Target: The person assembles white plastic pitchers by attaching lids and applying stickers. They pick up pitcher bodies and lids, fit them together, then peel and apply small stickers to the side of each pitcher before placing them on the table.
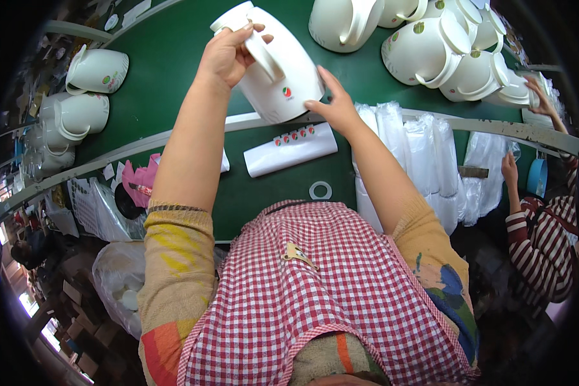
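Observation:
A white lidded jug point(283, 77) is tilted over the green bench, with a small red and green round sticker near its base. My left hand point(228, 55) is closed around the upper part of its handle, close to the lid. At the jug's base is my right hand point(336, 106), its thumb and forefinger spread around the lower edge; the other fingers are partly hidden. Below the jug lies a white sheet point(291, 151) with several matching round stickers along its upper edge. Closer to me is a pale ring point(320, 190), like a roll of tape.
White jugs stand at left point(96, 71) and several more cluster at right point(424, 51). A metal rail point(238, 121) crosses the bench. Clear plastic bags point(412, 154) hang over its right part. A pink cloth point(140, 180) lies left. At far right, a co-worker's hand point(543, 96) reaches towards a jug.

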Tool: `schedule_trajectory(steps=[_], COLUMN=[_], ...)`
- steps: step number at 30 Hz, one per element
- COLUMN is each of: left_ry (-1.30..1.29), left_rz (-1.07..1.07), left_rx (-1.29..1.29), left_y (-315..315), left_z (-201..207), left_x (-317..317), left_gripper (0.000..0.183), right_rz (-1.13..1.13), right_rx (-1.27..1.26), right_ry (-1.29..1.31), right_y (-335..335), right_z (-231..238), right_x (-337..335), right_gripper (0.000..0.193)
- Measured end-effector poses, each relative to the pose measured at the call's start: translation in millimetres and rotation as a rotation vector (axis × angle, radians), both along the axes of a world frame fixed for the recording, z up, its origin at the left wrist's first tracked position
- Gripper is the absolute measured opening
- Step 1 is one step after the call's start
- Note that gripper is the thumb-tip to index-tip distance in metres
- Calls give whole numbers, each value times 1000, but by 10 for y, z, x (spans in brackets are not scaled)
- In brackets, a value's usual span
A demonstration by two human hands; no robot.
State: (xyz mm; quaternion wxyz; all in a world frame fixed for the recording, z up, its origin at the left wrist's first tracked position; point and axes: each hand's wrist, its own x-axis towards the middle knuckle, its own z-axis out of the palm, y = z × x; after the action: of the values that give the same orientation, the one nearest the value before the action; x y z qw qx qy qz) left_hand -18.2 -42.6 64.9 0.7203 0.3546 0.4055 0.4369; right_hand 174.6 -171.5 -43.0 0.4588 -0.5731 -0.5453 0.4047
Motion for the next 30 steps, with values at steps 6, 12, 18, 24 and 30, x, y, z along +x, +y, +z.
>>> schedule_trajectory(steps=[6,12,18,24,30], left_ry=[181,283,158,538,1064], left_rz=[-92,-93,-106,-132,576], left_rx=[154,485,462,507,584], left_y=[328,1117,1527,1511,1651], left_z=[257,-162,-600,-577,-547], left_x=[259,890,1067,870,-1716], left_gripper=[25,20,31,50,43], right_rz=[-241,-114,-72,10,37], right_rx=[-267,-381,-356,-389,-423], right_ry=[331,383,310,299,194], right_y=[-689,-1183,-1285,-1096,-981], right_z=[-176,-77,47,35,193], right_x=[294,318,297,65,-83], right_gripper=[47,34,32,31,31])
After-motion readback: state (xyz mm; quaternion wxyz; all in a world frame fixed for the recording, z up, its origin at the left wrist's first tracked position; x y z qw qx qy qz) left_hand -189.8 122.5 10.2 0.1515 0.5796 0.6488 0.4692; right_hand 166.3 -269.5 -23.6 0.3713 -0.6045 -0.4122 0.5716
